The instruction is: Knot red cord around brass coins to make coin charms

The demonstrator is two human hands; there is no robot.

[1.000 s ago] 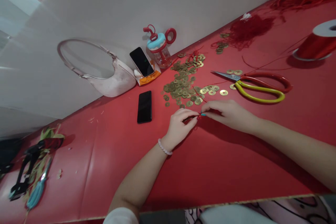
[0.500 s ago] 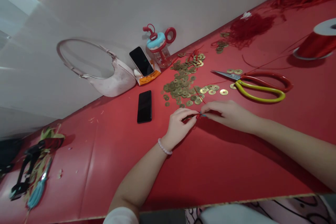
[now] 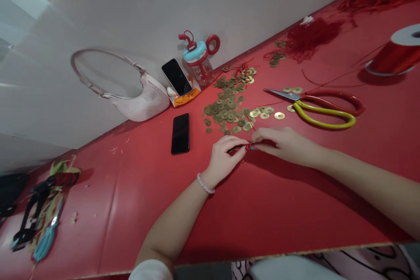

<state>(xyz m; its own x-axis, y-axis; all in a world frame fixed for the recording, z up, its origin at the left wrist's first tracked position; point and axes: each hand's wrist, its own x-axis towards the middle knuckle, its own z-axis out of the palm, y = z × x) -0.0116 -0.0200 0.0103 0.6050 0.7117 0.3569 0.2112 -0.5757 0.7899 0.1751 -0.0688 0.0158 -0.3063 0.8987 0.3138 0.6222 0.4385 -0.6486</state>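
Overall, a glossy red tabletop [image 3: 147, 210] meets a pale wall [image 3: 262, 0] along its far side, where a light handbag [image 3: 141, 100] and a lidded cup [image 3: 201, 68] stand. Square-holed coins [image 3: 226, 107] lie heaped beyond the hands, with open scissors [image 3: 295, 96] and a spool [image 3: 393, 57] to the right. At the near middle, the left hand [image 3: 225, 157] and right hand [image 3: 288, 146] pinch a knotted red cord [image 3: 248, 147] between them. Compared with the earliest frame, the right thumb's turquoise nail sits slightly nearer; the scissors have stayed put.
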